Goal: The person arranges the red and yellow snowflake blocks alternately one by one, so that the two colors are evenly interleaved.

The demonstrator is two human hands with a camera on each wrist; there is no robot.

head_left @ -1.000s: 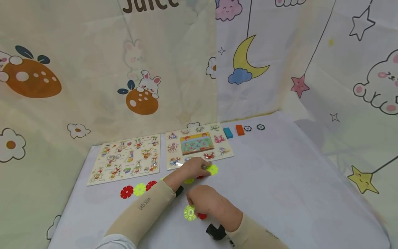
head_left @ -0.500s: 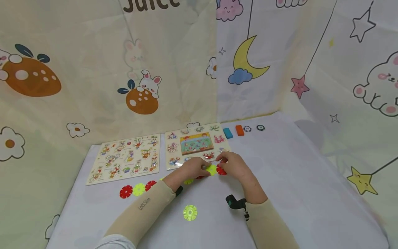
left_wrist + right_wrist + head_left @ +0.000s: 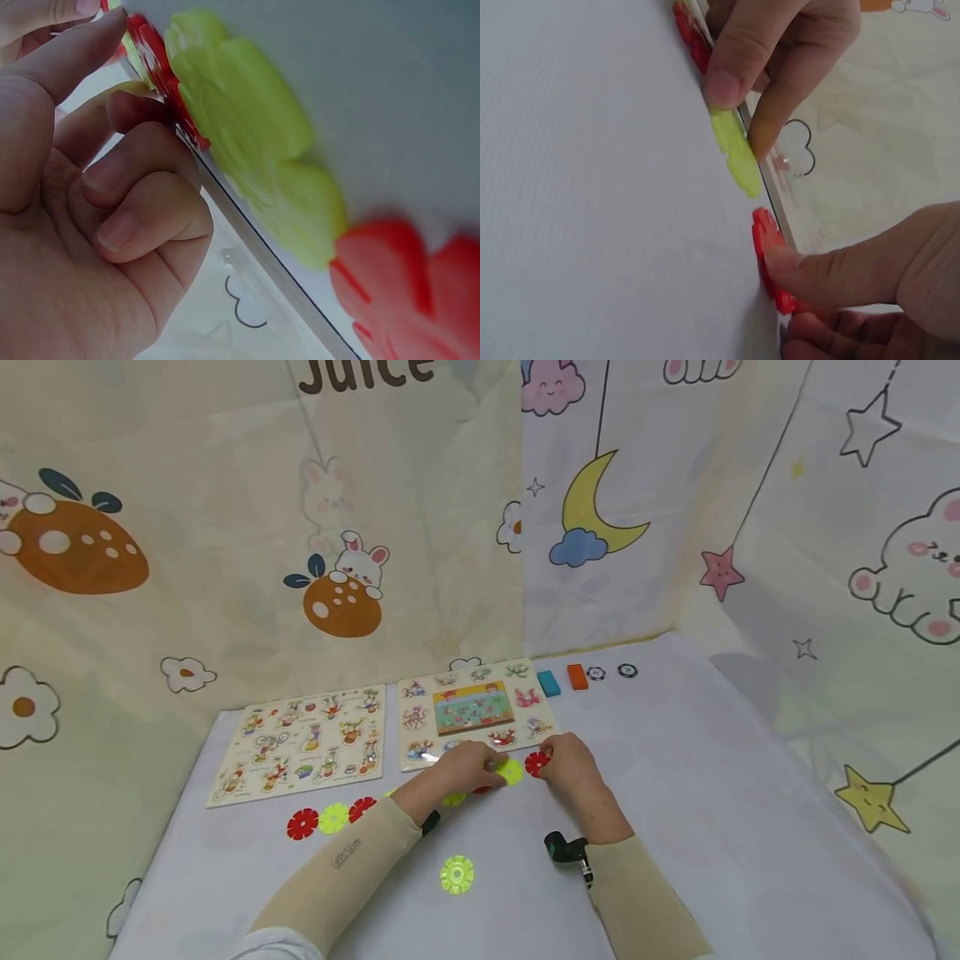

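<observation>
At the right end of a row of flower-shaped plastic discs, my right hand (image 3: 573,768) pinches a red flower disc (image 3: 769,259) between thumb and fingers. A small gap separates it from the yellow-green flower disc (image 3: 511,771) on its left. My left hand (image 3: 467,768) has its thumb and index finger on the edges of that yellow-green disc, its other fingers curled in the left wrist view. Farther left, a red disc (image 3: 302,824), a yellow-green disc (image 3: 333,818) and another red disc (image 3: 363,809) continue the row; my left forearm hides part of it.
One loose yellow-green disc (image 3: 457,875) lies nearer me. Behind the row are two picture puzzle boards, one on the left (image 3: 247,777) and one in the middle (image 3: 405,760). Beyond lie a blue block (image 3: 549,683), an orange block (image 3: 577,677) and two round black-and-white pieces (image 3: 627,671).
My right hand has carried the red disc from beside the loose yellow-green one up to the row's right end, and now holds it slightly apart. My left hand has stayed put.
</observation>
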